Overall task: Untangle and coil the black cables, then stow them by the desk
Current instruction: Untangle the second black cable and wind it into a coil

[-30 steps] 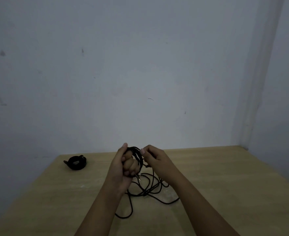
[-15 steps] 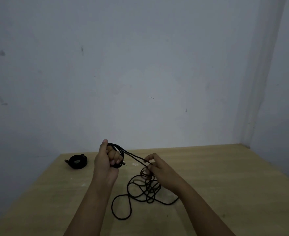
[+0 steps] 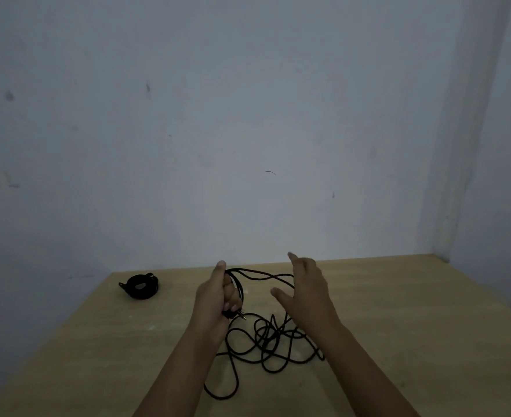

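Your right hand has let go and spread open since a moment ago, left hand still clenches the started loops of thin black cable, rest tangled on the wooden table, so next wrap pending.

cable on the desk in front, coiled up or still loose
Mostly loose: the cable sprawls in tangled loops on the desk; the left hand grips a few coils.

A pale wooden table stands against a grey wall. A tangled black cable lies in loose loops on its middle. A small coiled black cable bundle rests near the far left corner, well apart.
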